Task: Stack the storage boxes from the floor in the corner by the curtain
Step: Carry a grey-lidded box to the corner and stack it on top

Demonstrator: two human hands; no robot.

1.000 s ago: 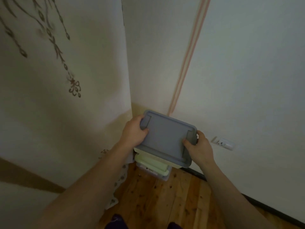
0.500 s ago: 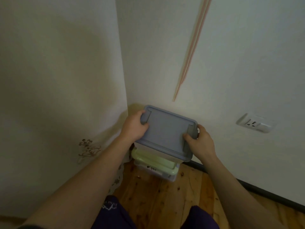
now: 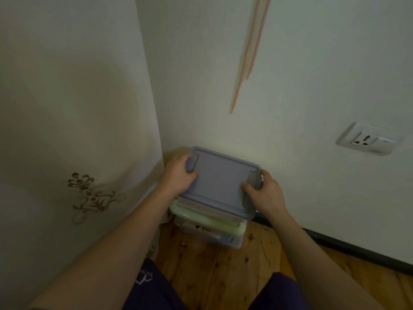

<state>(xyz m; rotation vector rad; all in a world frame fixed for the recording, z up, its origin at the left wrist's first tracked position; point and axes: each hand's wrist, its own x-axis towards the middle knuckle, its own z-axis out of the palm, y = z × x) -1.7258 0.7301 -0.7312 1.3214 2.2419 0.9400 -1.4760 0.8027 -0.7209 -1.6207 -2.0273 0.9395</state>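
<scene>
A storage box with a blue-grey lid [image 3: 221,180] is held over the stack in the corner. My left hand [image 3: 178,175] grips its left latch end and my right hand [image 3: 266,193] grips its right latch end. Directly beneath it sits a box with a pale green lid [image 3: 210,222], and a clear box [image 3: 225,239] shows below that on the wooden floor. Whether the blue-lidded box rests on the green lid or hovers just above it I cannot tell. The cream curtain [image 3: 78,130] with brown embroidery hangs at the left, beside the stack.
A white wall [image 3: 312,86] with a pink hanging strip [image 3: 248,54] stands behind the stack. A wall socket [image 3: 368,139] is at the right. A dark baseboard [image 3: 335,245] runs along the wooden floor [image 3: 212,271]. My knees in purple trousers are at the bottom.
The blue-lidded box has come down toward the stack in the corner, both hands still on its ends. My view has dropped lower and closer, bringing the socket and my knees into sight.
</scene>
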